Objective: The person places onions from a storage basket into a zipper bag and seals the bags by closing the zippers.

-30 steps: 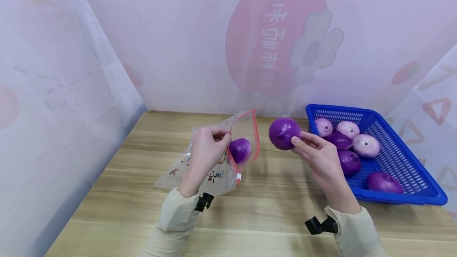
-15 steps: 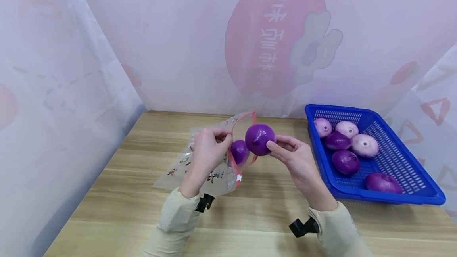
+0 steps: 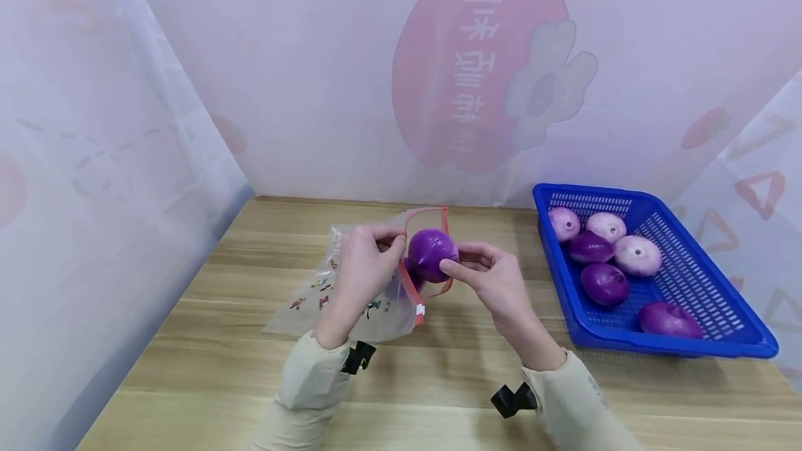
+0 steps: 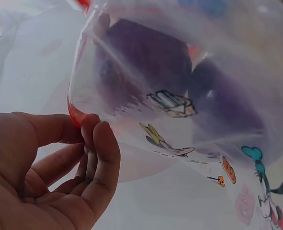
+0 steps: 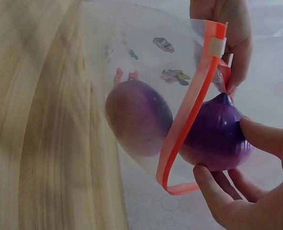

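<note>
My left hand (image 3: 366,266) pinches the red-edged rim of a clear zip bag (image 4: 218,143) printed with small cartoon figures, and the bag's mouth gapes to the right. Inside the bag lies one purple onion (image 5: 139,117), seen through the plastic. Between thumb and fingers, my right hand (image 3: 495,280) holds another purple onion (image 3: 432,255) at the mouth, partly past the red zip strip (image 5: 191,110). A white slider (image 3: 420,310) sits at the strip's near end. In the left wrist view both onions show dark and blurred through the plastic.
On the right of the wooden table (image 3: 438,395) stands a blue plastic basket (image 3: 720,298). Several purple and pale onions (image 3: 638,256) lie in it. A printed white curtain (image 3: 326,103) closes off the back and sides.
My right hand has moved left with its onion, from near the basket to the bag's mouth. My left hand keeps its pinch on the rim, almost unmoved.
</note>
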A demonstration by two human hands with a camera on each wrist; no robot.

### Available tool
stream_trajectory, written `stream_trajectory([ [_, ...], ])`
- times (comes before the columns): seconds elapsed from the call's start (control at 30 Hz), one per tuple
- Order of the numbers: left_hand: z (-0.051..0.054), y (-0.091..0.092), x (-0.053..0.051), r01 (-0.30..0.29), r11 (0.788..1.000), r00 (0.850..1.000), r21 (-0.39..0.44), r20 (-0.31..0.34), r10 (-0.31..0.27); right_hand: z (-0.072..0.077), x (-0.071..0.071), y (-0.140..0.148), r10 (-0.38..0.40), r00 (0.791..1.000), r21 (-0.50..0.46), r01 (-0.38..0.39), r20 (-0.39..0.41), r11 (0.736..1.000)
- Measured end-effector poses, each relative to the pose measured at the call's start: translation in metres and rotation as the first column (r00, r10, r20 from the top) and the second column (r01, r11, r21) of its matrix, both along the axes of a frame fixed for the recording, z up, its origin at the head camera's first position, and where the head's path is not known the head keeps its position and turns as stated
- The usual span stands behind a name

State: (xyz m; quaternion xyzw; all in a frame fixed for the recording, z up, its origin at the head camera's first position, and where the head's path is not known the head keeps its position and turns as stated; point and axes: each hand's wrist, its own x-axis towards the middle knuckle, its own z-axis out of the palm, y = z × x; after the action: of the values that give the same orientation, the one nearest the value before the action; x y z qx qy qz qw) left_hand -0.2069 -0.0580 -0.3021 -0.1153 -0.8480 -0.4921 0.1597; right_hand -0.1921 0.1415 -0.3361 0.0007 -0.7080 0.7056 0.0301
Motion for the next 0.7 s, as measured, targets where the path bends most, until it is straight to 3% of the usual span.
stream_trajectory([
  [0.23, 0.0001, -0.0026, -0.001, -0.012, 1.0, 1.0, 0.017, 0.026, 0.012, -0.0023, -0.0017, -0.0023, 0.073, 0.996, 0.025, -0.072, -0.046, 0.997],
  [0.6, 0.0027, -0.0052, -0.001, -0.048, 0.999, 0.997, 0.015, -0.057, 0.049, -0.0044, -0.0071, -0.0099, 0.071, 0.994, 0.195, -0.053, -0.086, 0.979],
  [0.7, 0.0043, -0.0054, -0.0007, -0.049, 0.999, 0.997, 0.021, -0.065, 0.05, -0.0029, -0.0077, -0.01, 0.088, 0.993, 0.193, -0.071, -0.08, 0.979],
])
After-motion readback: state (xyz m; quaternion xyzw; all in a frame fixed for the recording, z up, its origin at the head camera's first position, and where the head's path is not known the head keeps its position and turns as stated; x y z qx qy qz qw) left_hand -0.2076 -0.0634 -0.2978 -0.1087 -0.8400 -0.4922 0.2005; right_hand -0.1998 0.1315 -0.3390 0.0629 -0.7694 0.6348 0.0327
